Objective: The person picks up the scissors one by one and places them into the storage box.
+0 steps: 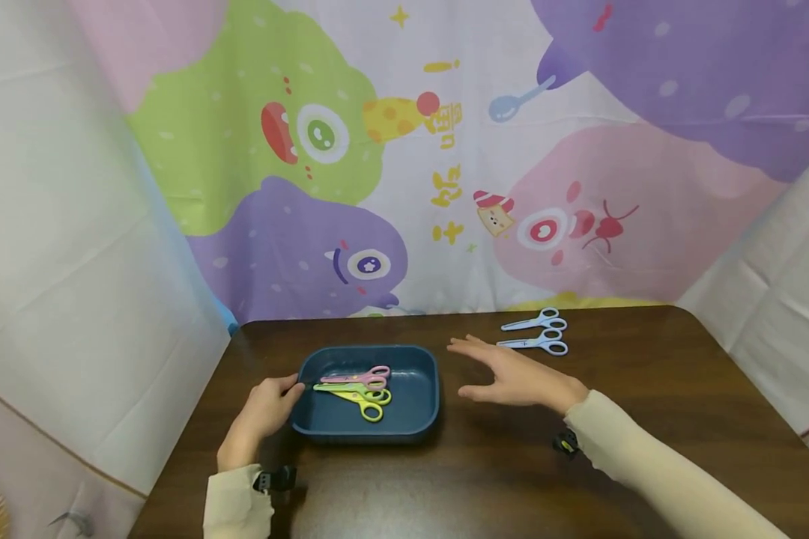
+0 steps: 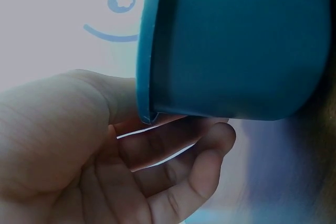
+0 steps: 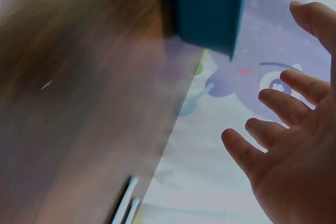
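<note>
My left hand [image 1: 261, 409] grips the left rim of a tray [image 1: 413, 393] holding three scissors [image 1: 350, 388] on the worktop [image 1: 499, 486], apparently steadying it, while my right hand [image 1: 512, 376], spread and empty, hovers near two blue scissors [image 1: 538, 343] farther right, whose lifting would call for a pinch.

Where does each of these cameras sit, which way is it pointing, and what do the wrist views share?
Head: worn on the head, looking forward and down at the blue tray; left hand, right hand and both sleeves show.
Left wrist: on that wrist, looking along the palm at the tray's outer side; the thumb and fingers show.
Right wrist: on that wrist, looking past its spread fingers toward table, tray and curtain.
Shared: both wrist views catch the tray and the curtain's purple character.
</note>
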Action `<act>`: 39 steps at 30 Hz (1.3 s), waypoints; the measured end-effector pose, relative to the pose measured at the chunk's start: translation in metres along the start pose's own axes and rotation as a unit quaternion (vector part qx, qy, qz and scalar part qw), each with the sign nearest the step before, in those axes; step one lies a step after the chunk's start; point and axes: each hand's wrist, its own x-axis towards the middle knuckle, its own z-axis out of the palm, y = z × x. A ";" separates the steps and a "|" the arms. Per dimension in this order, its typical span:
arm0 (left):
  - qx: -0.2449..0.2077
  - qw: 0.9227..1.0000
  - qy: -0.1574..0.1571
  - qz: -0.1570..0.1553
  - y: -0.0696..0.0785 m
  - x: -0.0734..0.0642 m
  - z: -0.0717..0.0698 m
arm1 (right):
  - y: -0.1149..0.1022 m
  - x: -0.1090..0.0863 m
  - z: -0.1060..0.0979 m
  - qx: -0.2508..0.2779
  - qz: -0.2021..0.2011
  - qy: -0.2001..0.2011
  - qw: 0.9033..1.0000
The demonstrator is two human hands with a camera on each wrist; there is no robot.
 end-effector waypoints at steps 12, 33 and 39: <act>-0.001 1.000 0.000 0.003 0.000 0.001 0.001 | 0.025 -0.034 -0.016 -0.033 0.036 0.017 0.999; 0.009 1.000 -0.002 0.014 0.001 0.003 0.000 | 0.096 -0.063 -0.038 -0.075 0.117 0.053 0.989; 0.010 1.000 -0.001 0.007 0.002 0.000 0.000 | 0.109 -0.060 -0.044 -0.081 0.123 0.065 0.987</act>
